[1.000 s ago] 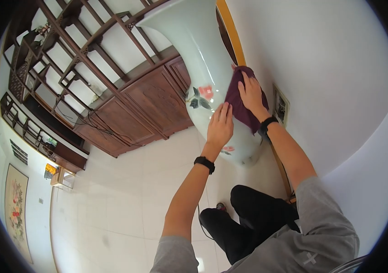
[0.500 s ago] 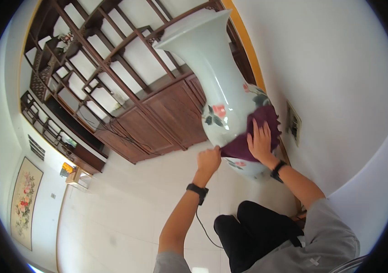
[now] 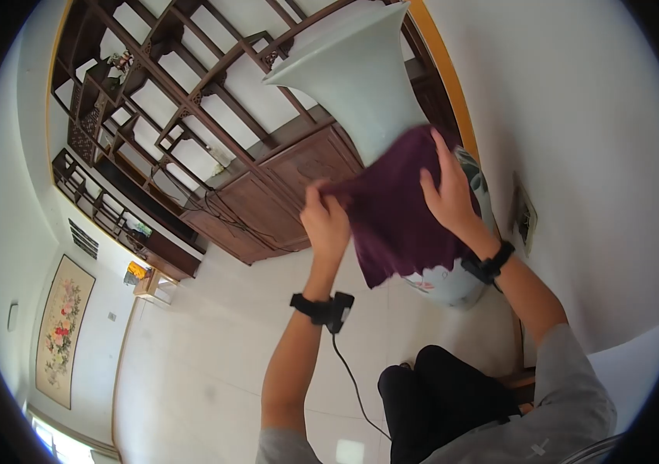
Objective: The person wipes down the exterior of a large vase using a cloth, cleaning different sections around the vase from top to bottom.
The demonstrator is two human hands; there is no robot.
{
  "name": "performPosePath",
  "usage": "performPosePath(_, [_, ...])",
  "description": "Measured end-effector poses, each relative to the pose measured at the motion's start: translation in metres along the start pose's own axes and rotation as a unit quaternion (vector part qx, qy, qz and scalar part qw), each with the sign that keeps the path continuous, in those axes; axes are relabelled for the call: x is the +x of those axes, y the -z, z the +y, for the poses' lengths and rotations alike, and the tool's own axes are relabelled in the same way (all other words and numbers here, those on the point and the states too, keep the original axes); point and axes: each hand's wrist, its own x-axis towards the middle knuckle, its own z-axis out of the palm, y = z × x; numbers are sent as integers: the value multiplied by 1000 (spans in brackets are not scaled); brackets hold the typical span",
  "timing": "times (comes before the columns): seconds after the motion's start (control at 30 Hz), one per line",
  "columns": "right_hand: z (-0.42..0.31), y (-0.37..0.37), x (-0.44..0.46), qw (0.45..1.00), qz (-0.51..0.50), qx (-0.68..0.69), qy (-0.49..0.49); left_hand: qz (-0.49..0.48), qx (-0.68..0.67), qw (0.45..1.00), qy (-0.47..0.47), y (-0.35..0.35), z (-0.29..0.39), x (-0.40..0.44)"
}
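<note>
A purple cloth (image 3: 403,209) is spread in front of a tall pale green vase (image 3: 356,85) and hides most of its belly. My left hand (image 3: 326,220) grips the cloth's left corner between its fingers, left of the vase. At the cloth's right side is my right hand (image 3: 452,193), thumb apart from the fingers, its fingertips near the upper edge; whether it pinches the cloth is hard to make out. Painted leaves show on the vase right of the cloth, and a bit of pink flower below it.
Behind the vase stands a dark wooden shelf unit (image 3: 246,174) with cables hanging on its front. A white wall (image 3: 585,170) with a socket plate (image 3: 524,216) rises close on the right. A flower painting (image 3: 65,332) hangs far left; a cable (image 3: 351,375) trails from my left wrist.
My left hand has risen, lifting the cloth's left corner up and away from the lower vase. My right hand has moved up slightly. The cloth now spreads wider over the vase.
</note>
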Motion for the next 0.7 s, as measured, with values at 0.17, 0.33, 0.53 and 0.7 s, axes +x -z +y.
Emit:
performPosePath(0.17, [13, -15, 82, 996, 39, -12, 85, 64, 110, 987, -102, -37, 25, 56])
performPosePath(0.33, [59, -33, 75, 997, -28, -34, 66, 13, 123, 987, -100, -86, 13, 52])
performPosePath(0.53, [78, -23, 18, 993, -119, -25, 1, -19, 102, 988, -113, -127, -58, 8])
performPosePath(0.7, [77, -17, -7, 988, -107, -106, 20, 5, 126, 985, -121, -135, -79, -14])
